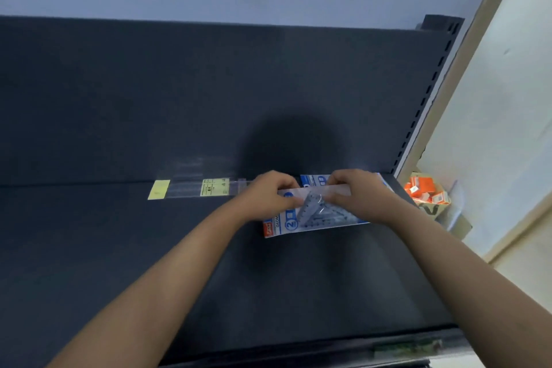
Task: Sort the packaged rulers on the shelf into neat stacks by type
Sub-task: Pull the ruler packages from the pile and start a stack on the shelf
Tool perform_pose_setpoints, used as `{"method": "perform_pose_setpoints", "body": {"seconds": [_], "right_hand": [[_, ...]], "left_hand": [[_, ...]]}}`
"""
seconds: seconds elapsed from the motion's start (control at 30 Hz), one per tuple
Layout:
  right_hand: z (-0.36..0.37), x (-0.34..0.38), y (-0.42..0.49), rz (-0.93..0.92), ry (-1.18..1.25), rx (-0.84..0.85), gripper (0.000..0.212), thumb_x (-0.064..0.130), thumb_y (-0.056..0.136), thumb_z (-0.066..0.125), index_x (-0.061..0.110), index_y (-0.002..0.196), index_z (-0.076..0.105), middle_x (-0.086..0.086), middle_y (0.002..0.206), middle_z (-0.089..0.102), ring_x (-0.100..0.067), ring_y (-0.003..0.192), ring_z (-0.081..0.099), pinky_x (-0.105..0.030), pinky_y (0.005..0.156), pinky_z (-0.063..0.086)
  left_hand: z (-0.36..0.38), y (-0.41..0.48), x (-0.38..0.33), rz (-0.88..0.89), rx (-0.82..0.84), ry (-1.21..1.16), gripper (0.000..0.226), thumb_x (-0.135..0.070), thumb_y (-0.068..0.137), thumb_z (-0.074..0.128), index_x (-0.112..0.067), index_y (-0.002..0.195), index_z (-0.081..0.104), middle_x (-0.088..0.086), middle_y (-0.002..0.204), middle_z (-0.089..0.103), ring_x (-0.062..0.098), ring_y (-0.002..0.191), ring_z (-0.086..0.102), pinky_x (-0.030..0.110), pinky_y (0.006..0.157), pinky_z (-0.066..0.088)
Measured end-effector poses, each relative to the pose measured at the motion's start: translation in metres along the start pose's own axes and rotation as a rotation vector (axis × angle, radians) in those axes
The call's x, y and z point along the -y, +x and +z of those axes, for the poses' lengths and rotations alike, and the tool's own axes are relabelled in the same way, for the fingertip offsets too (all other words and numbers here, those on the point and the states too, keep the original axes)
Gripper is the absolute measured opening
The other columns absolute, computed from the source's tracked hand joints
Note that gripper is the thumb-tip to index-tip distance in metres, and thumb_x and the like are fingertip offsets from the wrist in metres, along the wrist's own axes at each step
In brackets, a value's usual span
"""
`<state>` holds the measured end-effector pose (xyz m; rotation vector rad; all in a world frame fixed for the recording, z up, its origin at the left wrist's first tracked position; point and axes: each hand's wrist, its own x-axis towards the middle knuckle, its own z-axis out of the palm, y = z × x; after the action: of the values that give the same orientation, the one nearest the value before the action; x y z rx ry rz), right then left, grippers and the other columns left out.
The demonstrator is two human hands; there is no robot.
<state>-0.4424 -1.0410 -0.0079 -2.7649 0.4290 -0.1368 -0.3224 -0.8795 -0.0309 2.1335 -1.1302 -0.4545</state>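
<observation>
Blue ruler pack (pixel 319 216) beneath fingers (pixel 339 184)

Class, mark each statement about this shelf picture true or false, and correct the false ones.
1. The left hand and right hand both hold the blue-and-white packets. True.
2. The clear rulers with yellow labels lie to the right of the hands. False: they lie to the left, at the back of the shelf.
3. A triangular set square shows through a packet. True.
4. The orange boxes stand on the shelf. False: they sit in a carton beyond its right end.
</observation>
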Motion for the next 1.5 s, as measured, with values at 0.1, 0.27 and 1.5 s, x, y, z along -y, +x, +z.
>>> {"method": "perform_pose_setpoints", "body": {"seconds": [0.1, 0.27, 1.5], "right_hand": [[-0.013, -0.027, 0.004, 0.027, -0.089, -0.054, 0.019, 0.046, 0.09, 0.055, 0.028, 0.087, 0.059, 0.008, 0.097, 0.058, -0.016, 0.096, 0.054, -0.035, 0.089, 0.028], [-0.013, -0.072, 0.021, 0.065, -0.15, -0.082, 0.017, 0.042, 0.092, 0.051, 0.03, 0.098, 0.062, 0.005, 0.102, 0.054, -0.018, 0.103, 0.051, -0.034, 0.087, 0.023], [0.026, 0.063, -0.026, -0.248, 0.081, -0.333, 0.057, 0.043, 0.083, 0.063, 0.019, 0.133, 0.048, -0.003, 0.124, 0.057, -0.028, 0.111, 0.053, -0.039, 0.091, 0.039]], "left_hand": [[0.015, 0.018, -0.015, -0.029, -0.104, -0.028, 0.013, -0.026, 0.081, 0.074, -0.015, 0.082, 0.069, -0.004, 0.081, 0.068, 0.01, 0.075, 0.064, 0.028, 0.065, 0.051], [0.046, 0.052, -0.032, -0.111, -0.241, 0.007, 0.017, -0.032, 0.076, 0.077, -0.02, 0.076, 0.065, -0.009, 0.075, 0.065, 0.005, 0.065, 0.06, 0.027, 0.06, 0.049], [-0.017, -0.113, -0.01, -0.46, -0.555, 0.838, 0.09, -0.079, 0.078, 0.003, -0.021, 0.133, 0.047, -0.002, 0.139, 0.046, 0.022, 0.127, 0.041, 0.04, 0.101, 0.029]]}}
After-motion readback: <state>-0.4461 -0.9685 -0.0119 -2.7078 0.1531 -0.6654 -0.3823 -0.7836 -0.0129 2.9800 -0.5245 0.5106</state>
